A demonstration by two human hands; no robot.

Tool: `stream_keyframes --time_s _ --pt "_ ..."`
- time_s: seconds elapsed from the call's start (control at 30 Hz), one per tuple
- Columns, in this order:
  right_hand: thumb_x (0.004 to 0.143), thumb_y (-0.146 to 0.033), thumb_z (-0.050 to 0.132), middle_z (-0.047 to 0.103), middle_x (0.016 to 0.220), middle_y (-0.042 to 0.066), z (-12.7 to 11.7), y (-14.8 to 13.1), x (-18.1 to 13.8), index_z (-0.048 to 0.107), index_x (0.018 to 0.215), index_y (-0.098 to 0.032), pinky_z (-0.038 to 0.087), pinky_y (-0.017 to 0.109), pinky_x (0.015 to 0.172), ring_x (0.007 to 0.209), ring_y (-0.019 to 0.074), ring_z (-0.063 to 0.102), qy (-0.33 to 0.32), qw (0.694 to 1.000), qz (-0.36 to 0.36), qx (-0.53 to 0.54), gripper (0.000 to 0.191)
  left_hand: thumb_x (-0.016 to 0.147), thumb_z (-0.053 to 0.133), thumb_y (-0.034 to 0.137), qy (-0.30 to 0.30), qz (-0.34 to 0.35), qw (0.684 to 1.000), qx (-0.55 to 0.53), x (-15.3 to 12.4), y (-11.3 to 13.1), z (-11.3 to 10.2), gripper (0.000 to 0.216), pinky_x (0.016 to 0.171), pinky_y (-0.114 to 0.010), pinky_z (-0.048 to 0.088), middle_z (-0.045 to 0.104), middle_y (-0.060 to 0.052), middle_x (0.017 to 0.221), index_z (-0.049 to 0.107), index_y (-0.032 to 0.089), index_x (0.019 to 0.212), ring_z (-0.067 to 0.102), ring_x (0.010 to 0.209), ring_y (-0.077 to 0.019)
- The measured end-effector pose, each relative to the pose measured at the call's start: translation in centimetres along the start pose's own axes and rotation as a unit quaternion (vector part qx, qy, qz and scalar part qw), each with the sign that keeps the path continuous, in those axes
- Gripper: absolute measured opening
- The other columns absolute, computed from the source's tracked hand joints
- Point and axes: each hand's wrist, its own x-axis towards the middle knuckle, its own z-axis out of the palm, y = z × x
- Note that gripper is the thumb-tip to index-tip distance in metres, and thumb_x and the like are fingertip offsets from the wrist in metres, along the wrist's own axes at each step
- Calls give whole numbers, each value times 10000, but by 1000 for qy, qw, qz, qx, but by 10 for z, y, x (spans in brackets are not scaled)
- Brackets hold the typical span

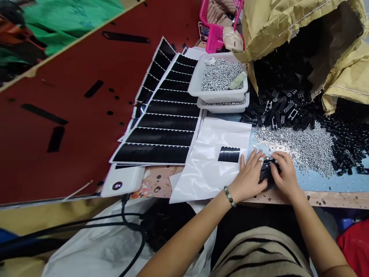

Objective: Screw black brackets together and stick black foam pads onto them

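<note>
Black plastic pieces (pixel 267 172) sit bunched at the near edge of the workbench (pixel 331 198), pinched between both hands. The left hand (pixel 250 175) presses in from one side with fingers spread; one fingertip (pixel 261 159) wears a pale wrap. The right hand (pixel 284 175) curls over the top and far side. With 2 hands closed on them from opposite sides, the pieces seem held as 1 tight bundle so none slips loose; how many there are cannot be told.

Just behind the fingers lies a loose heap of silver screws (pixel 305 146), and beyond it a spill of black brackets (pixel 285 109) from an open tan sack (pixel 276 27), all within easy reach. To the left lies a white backing sheet (pixel 207 165) with a short row of black stickers (pixel 229 154) left on it. Full sticker sheets (pixel 161 136) fan out past it, overlapped so each shows. 2 stacked white trays (pixel 198 82) hold more screws.
</note>
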Motion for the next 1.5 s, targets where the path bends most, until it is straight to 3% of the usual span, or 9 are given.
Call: stream_keyframes --time_s 0.1,0.2,0.33,0.47,0.73,0.87,1.17,1.37,1.5 --pt "907 -200 451 616 1072 83 -15 -14 5 529 1189 -238 490 386 871 1017 209 568 -105 982 -118 104 295 732 545 155 -4 8 999 -39 -2 3 -10 677 1095 -685 98 181 -167 1541 339 149 1377 -1 1441 -354" --pt "928 -204 441 640 898 47 -26 -25 9 572 1059 -232 513 320 754 841 173 596 -136 972 -126 144 188 729 553 135 34 27 994 -100 -8 11 -19 737 1122 -629 149 133 -153 1549 272 196 1408 37 1442 -344" --pt "899 -280 520 635 832 40 -40 -18 1 615 934 -222 508 302 668 754 167 602 -93 978 -21 188 116 750 651 227 154 14 976 -155 -23 17 -17 924 1122 -531 261 110 -168 1543 64 248 1464 177 1424 -316" --pt "856 -342 575 618 786 35 -48 5 -13 651 853 -202 463 268 565 660 148 581 -99 960 141 221 160 685 771 386 144 -12 989 -38 -31 14 4 1073 1098 -656 108 148 -199 1538 70 235 1483 108 1419 -403" --pt "797 -348 592 561 650 -8 -34 15 -20 641 724 -182 405 244 516 535 113 511 -169 929 234 232 188 901 519 263 131 65 986 77 -54 6 14 436 1125 -546 86 561 -75 1329 472 270 1335 490 1224 -272" --pt "791 -356 579 554 612 -12 -27 14 -19 635 732 -181 398 243 494 507 116 496 -183 923 251 227 193 912 463 200 98 89 990 56 -65 9 14 376 1090 -504 175 633 -31 1242 538 272 1274 548 1144 -235" --pt "824 -337 526 592 674 13 -25 16 -14 632 765 -185 418 253 545 582 140 542 -220 944 204 140 196 864 468 167 96 85 990 53 -63 15 14 414 1058 -478 214 615 -48 1263 534 221 1269 516 1177 -236" --pt "822 -341 569 575 699 -4 -30 13 -12 533 932 -196 440 284 574 603 167 554 -199 967 154 -35 185 809 529 219 65 71 995 37 -55 19 10 467 1038 -484 217 618 -101 1192 503 159 1272 500 1148 -261" --pt "857 -329 575 608 1008 111 -35 -3 -15 497 1102 -185 501 351 709 918 236 600 -169 984 -25 -41 295 691 644 328 47 51 997 -33 -48 18 3 506 1007 -479 268 562 -128 1197 540 139 1149 458 1151 -301"
